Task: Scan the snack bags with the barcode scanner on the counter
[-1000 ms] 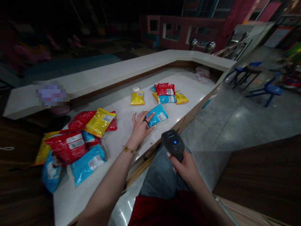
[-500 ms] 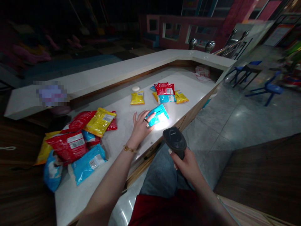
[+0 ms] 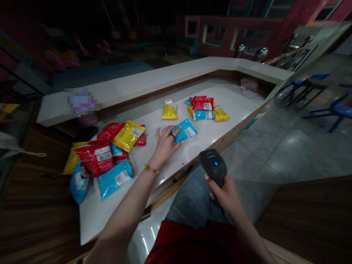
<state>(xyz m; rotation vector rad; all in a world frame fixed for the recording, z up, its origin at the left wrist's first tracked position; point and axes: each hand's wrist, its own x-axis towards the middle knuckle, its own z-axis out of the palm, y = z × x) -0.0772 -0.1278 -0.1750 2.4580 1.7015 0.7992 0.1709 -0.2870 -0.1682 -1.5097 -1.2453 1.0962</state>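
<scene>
My left hand (image 3: pixel 165 143), fingers apart, rests at the left edge of a blue packet (image 3: pixel 187 131) that lies label up on the white counter. Its fingertips touch the packet. In my right hand (image 3: pixel 224 190) is a black barcode scanner (image 3: pixel 213 165) with a blue light on top, held by the handle beyond the counter's front edge. Behind the blue packet lie a yellow packet (image 3: pixel 169 112) and a small stack topped by a red packet (image 3: pixel 202 103). A heap of red, yellow and blue packets, with a yellow packet (image 3: pixel 128 136) on top, lies left of my left hand.
A raised white ledge (image 3: pixel 165 76) runs along the counter's back. A white round object (image 3: pixel 168 101) sits behind the single yellow packet. Blue chairs (image 3: pixel 341 110) stand on the floor at the right.
The bright light on the blue packet is gone, and a blue light shows on the scanner. The view has shifted, and my left hand's fingers have drawn to the packet's left edge.
</scene>
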